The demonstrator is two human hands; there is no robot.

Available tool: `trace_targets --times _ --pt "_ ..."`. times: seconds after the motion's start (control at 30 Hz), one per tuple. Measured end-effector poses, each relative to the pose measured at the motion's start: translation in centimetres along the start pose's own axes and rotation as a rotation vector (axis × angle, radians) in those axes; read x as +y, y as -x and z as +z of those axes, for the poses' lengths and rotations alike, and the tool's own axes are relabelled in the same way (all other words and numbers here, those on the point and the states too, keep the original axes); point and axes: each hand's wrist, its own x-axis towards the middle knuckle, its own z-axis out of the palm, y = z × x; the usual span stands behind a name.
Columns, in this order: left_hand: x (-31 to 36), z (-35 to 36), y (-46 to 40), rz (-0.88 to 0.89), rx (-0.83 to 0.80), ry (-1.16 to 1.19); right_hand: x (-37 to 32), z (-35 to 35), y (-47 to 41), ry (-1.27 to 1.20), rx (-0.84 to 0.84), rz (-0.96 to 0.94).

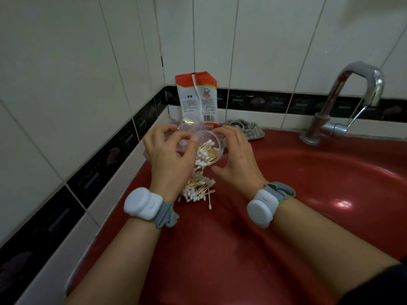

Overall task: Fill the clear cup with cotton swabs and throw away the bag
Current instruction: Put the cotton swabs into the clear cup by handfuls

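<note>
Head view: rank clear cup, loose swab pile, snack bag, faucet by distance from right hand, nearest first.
From the right hand:
1. Clear cup, gripped by it.
2. Loose swab pile, just below-left on the counter.
3. Snack bag, upright against the back wall.
4. Faucet, far right.

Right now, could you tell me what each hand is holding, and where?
The right hand grips the clear cup around its side wall. The left hand holds crinkled clear plastic; the exact grip is hidden.

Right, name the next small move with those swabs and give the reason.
Probably set the clear cup upright on the red counter, then gather the loose swabs. The right hand holds the cup tilted with its mouth toward the camera, only part filled, and a pile lies beneath it, while the left hand grips other clear plastic.
</note>
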Motion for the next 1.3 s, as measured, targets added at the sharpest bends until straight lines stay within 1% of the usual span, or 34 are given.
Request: trace_targets --times 0.07,0.13,0.17,0.2,0.27,0.33,0.37,0.5,0.6,0.7,0.97,1.13,1.3 --pt "0.2 -0.7 -0.8 0.039 -0.033 0.032 0.1 -0.2 -0.2 0.010 0.033 0.014" --pt "0.2 -1.7 -1.8 -0.017 0.002 0.103 0.3 -0.5 -0.4 0.013 0.066 0.039" --pt "0.0 -2.2 -2.4 -0.062 -0.015 0.112 0.5 -0.8 -0.4 0.015 0.073 0.058" --pt "-0.3 -2.7 -2.8 -0.110 -0.072 0.077 0.7 -0.9 -0.3 0.019 0.076 0.076" --pt "-1.2 -3.2 -3.4 -0.175 -0.268 -0.077 1.1 -1.2 -0.2 0.033 0.085 0.109" --pt "-2.1 -3.5 -3.3 -0.191 -0.478 -0.226 1.3 -1.3 0.1 0.040 0.090 0.135" --pt "-2.5 -3.4 -3.1 -0.193 -0.545 -0.284 1.4 -1.3 0.3 0.042 0.089 0.144" --pt "-4.1 -2.8 -2.9 -0.300 -0.608 -0.387 1.3 -1.0 0.8 0.038 0.068 0.150" --pt "-5.4 -1.9 -3.5 -0.387 -0.759 -0.494 1.1 -0.9 1.0 0.021 0.052 0.149" --pt "-6.0 -1.0 -4.1 -0.439 -0.888 -0.494 1.1 -0.6 1.3 0.011 0.050 0.149" --pt "-5.6 -0.5 -4.7 -0.470 -0.974 -0.454 0.8 0.0 1.5 0.010 0.028 0.155" --pt "-5.9 -0.7 -4.6 -0.484 -0.960 -0.410 1.0 0.0 1.4 0.009 0.021 0.161" --pt "-5.5 -0.8 -4.7 -0.488 -0.983 -0.456 1.1 0.1 1.5 0.008 0.021 0.160"
